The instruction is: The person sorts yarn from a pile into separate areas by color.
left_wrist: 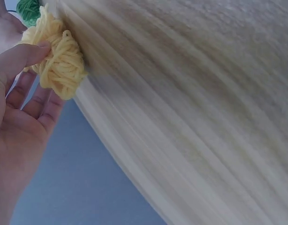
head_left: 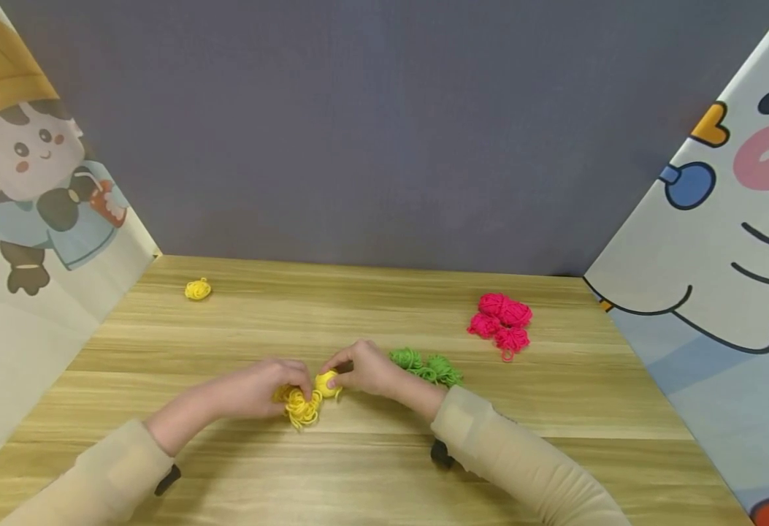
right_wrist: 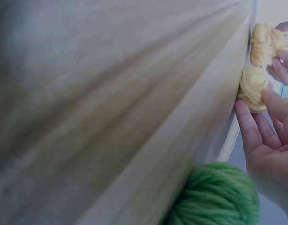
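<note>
Near the middle of the table, my left hand (head_left: pixel 282 386) grips a loose, loopy bundle of yellow yarn (head_left: pixel 301 409). In the left wrist view the thumb presses on this yarn bundle (left_wrist: pixel 62 63), with the fingers behind it. Just to its right, my right hand (head_left: pixel 367 371) pinches a smaller, tighter yellow yarn ball (head_left: pixel 327 383) between thumb and fingers. The right wrist view shows the tight ball (right_wrist: pixel 253 89) side by side with the loopy bundle (right_wrist: pixel 265 44). Both sit at or close to the tabletop.
Green yarn balls (head_left: pixel 429 367) lie beside my right forearm. A cluster of pink yarn balls (head_left: pixel 502 321) is at the back right, and one small yellow yarn ball (head_left: pixel 197 289) at the back left. A grey panel (head_left: pixel 371 131) and printed side panels enclose the wooden table (head_left: pixel 331 307).
</note>
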`<action>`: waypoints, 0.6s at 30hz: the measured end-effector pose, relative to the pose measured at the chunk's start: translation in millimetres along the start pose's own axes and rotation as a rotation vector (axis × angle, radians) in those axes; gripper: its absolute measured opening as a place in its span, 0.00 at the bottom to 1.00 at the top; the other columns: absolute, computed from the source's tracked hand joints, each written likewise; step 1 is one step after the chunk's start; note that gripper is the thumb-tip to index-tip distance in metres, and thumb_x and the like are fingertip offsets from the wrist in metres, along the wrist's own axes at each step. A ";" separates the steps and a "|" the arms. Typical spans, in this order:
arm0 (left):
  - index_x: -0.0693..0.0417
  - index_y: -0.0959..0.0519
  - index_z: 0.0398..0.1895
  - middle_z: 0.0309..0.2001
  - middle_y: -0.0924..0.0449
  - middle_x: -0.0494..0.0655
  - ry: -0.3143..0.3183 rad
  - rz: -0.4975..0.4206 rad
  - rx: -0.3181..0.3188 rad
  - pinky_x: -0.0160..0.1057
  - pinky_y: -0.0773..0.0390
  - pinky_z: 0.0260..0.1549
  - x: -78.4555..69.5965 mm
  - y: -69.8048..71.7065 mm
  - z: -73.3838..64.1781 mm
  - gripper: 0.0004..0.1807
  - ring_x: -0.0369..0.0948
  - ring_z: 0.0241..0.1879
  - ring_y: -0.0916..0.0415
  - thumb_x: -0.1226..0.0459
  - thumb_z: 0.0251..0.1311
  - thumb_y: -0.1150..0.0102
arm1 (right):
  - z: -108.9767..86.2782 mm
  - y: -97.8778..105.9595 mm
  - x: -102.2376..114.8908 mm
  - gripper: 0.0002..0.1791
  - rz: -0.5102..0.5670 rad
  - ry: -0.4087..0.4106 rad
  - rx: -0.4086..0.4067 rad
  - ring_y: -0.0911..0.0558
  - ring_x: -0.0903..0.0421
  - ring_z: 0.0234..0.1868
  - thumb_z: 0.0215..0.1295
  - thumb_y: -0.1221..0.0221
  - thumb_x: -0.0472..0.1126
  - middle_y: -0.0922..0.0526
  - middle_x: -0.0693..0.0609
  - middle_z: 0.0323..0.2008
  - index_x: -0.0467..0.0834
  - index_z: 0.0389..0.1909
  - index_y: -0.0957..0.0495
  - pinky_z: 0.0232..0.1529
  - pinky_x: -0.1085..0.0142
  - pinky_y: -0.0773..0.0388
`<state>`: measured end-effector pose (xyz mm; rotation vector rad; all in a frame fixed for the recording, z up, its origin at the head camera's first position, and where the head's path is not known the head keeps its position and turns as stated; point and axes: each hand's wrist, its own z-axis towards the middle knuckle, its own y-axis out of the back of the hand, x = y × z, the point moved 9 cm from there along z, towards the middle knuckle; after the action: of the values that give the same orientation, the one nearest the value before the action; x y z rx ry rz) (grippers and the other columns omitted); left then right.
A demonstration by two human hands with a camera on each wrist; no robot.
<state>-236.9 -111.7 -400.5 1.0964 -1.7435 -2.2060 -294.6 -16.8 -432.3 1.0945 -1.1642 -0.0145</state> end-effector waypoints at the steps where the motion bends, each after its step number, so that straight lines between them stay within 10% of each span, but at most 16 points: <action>1: 0.45 0.19 0.37 0.41 0.21 0.33 -0.004 -0.002 -0.002 0.36 0.22 0.48 0.1 -0.1 0.1 0.20 0.31 0.43 0.25 0.77 0.43 0.35 | 0.0 0.0 -0.3 0.12 -0.001 0.000 0.000 0.19 0.67 0.43 0.55 0.34 0.42 0.15 0.56 0.43 0.49 0.42 0.15 0.42 0.76 0.23; 18: 0.47 0.19 0.41 0.43 0.21 0.34 -0.001 -0.046 -0.010 0.36 0.21 0.47 3.5 1.9 -2.7 0.23 0.33 0.45 0.25 0.79 0.42 0.37 | 0.6 0.7 -1.8 0.12 0.013 0.017 -0.001 0.19 0.67 0.43 0.56 0.34 0.42 0.15 0.56 0.43 0.49 0.42 0.15 0.42 0.77 0.23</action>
<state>-238.5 -116.2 -400.6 1.1454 -1.7224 -2.2397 -296.2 -15.9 -433.1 1.0843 -1.1556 0.0043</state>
